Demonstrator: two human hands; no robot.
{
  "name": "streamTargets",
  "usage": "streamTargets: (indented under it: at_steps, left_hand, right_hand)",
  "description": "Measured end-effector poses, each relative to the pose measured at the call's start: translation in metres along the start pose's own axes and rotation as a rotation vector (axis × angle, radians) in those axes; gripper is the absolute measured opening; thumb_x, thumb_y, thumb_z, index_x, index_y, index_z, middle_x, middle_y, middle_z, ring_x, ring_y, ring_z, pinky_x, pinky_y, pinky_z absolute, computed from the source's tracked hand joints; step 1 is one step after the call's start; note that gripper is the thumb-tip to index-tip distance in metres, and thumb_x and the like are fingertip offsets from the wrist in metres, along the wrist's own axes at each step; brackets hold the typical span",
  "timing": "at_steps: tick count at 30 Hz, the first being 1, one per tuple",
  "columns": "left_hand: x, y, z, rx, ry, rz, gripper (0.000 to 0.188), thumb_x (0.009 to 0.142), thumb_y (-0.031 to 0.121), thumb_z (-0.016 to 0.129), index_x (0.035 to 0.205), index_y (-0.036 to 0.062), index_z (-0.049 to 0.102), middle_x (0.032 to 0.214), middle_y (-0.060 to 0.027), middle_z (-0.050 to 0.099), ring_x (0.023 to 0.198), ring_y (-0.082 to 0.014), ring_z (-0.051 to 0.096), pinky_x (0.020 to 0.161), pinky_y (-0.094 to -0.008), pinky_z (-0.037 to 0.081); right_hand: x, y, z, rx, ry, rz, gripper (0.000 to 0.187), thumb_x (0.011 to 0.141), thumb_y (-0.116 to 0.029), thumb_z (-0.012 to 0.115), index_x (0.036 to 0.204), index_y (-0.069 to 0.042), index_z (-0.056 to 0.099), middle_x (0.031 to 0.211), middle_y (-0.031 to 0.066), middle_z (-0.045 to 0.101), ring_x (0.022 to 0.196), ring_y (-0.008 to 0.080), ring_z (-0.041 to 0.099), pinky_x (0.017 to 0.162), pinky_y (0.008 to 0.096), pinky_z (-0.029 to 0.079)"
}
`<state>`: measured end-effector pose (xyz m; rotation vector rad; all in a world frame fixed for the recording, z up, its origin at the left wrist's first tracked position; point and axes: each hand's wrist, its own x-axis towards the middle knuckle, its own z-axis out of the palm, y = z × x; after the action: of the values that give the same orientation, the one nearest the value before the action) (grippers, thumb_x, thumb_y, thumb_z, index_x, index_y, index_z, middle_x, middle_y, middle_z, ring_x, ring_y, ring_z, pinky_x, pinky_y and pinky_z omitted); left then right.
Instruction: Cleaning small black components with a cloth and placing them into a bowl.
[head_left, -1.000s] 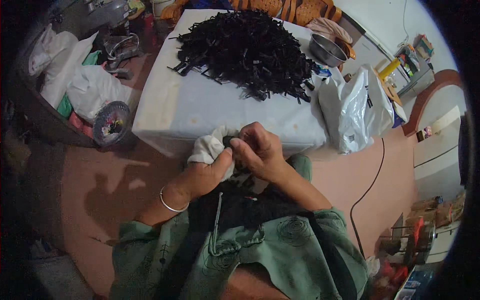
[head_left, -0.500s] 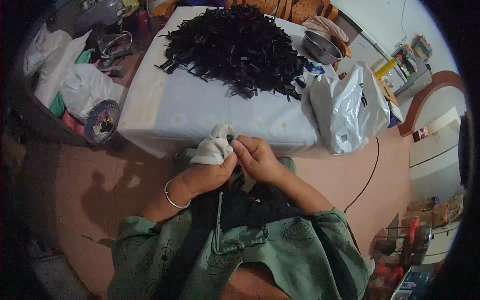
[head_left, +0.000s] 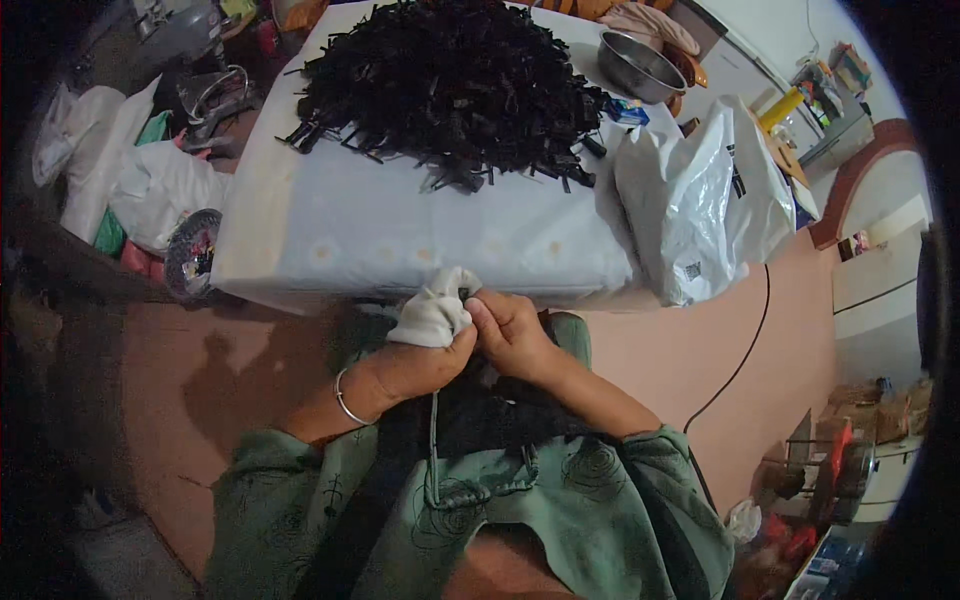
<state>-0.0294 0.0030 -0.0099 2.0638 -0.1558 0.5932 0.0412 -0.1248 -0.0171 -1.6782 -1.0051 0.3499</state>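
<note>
My left hand [head_left: 418, 362] is at the near edge of the table, with a white cloth [head_left: 430, 318] covering its fingers and the thumb bare. My right hand [head_left: 512, 332] meets it there, fingers curled and thumb pressed against the index finger. Between the two hands shows a small black piece [head_left: 464, 294], mostly hidden, of the same colour as the pile. Farther back on the table lies a big heap of small black plastic clip-like pieces [head_left: 450, 90].
A white cloth covers the table [head_left: 390, 225]. At its right stand a white plastic bag [head_left: 680, 210] and a metal bowl [head_left: 640, 68]. White sacks [head_left: 165, 190] and a round dark basket [head_left: 190, 250] are at the left. A black cable [head_left: 745, 350] runs along the floor.
The view has shifted slightly, so the table and heap sit higher in the picture. Both hands stay together in nearly the same pose around the small black piece.
</note>
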Motion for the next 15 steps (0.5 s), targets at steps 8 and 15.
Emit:
streamTargets:
  at_steps: [8,15]
  left_hand:
    - [-0.002,-0.021,-0.007,0.100,-0.244,-0.124,0.028,0.072,0.003,0.049,0.101,0.0004,0.051,0.092,-0.0184,0.054,0.086,-0.0333,0.053,0.078,-0.0353,0.042]
    - [0.000,-0.038,0.005,0.278,-0.409,0.058,0.041,0.074,0.006,0.052,0.114,0.0009,0.047,0.108,-0.0200,0.052,0.100,-0.0373,0.049,0.087,-0.0391,0.041]
  right_hand:
    - [0.014,0.015,-0.023,-0.123,-0.166,0.122,0.023,0.090,-0.016,0.047,0.074,0.001,0.049,0.059,0.0033,0.040,0.061,0.0071,0.038,0.054,0.0249,0.037]
    - [0.084,0.088,-0.148,-0.914,0.477,0.256,0.027,0.082,-0.021,0.051,0.101,-0.003,0.051,0.082,0.0233,0.059,0.079,0.0383,0.058,0.066,0.0459,0.045]
